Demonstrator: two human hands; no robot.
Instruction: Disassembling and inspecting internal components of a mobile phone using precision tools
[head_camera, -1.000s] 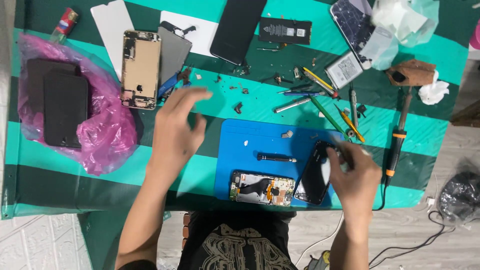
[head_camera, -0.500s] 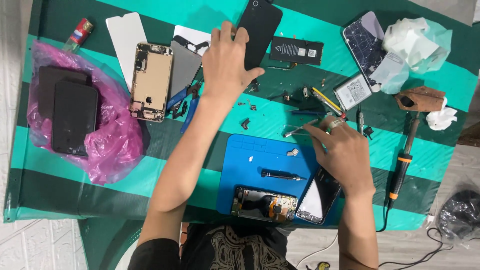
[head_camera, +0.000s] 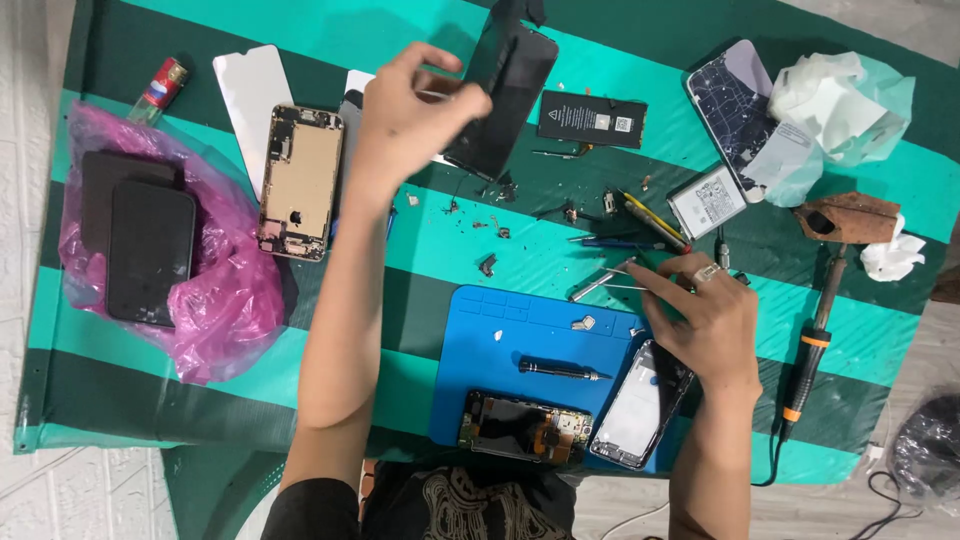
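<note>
The left hand is raised over the far part of the striped green cloth. Its thumb and fingers pinch the near edge of a black phone screen, a thin, flat, glossy panel with rounded corners. The panel extends up and to the right of the grip and is tilted, its far end lifted off the cloth.

The right hand is lowered at the right edge of the blue work mat, a smooth rubbery sheet with shallow moulded trays along its far side. The fingers are curled around thin metal tweezers, whose tips point left, beyond the fingertips. Just below the palm lies an open phone frame, a rounded rectangle with a pale inner face and dark rim, partly covered by the hand.

On the mat also lie a slim black screwdriver and a second opened phone showing its circuit parts. On the cloth to the left are a gold-coloured phone housing and a crumpled pink plastic bag bearing two dark phones.
</note>
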